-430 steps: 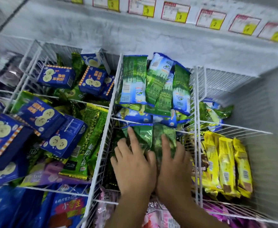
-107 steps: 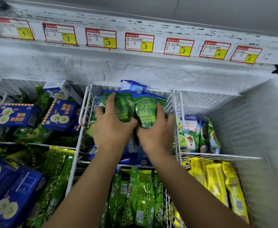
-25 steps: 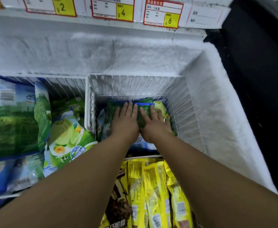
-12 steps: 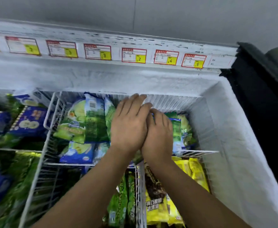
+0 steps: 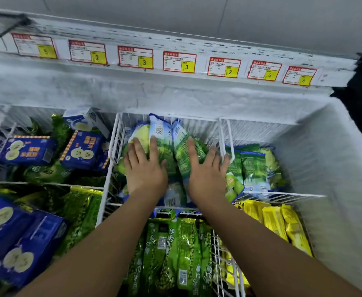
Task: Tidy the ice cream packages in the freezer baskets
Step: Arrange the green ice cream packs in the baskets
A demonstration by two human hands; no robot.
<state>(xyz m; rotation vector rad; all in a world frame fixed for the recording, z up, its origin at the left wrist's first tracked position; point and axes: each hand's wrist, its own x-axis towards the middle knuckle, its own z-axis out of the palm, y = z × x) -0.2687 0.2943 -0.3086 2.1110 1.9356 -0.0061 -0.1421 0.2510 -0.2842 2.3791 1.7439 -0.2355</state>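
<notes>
As packs [image 5: 165,136] heap up in the 12 o'clock basket [image 5: 117,118], left hand [image 5: 144,170] and right hand [image 5: 205,174] lie flat on them, fingers straight, gripping nothing; likely pressing them level.

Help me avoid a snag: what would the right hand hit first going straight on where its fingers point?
The right hand rests on the green packets; past them, probably the basket's back wire wall.

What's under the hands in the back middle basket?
The left hand and right hand lie flat on green ice cream packages stacked in the white wire basket. A paler package shows beneath them, between the wrists. Deeper layers and the basket floor are covered.
</notes>
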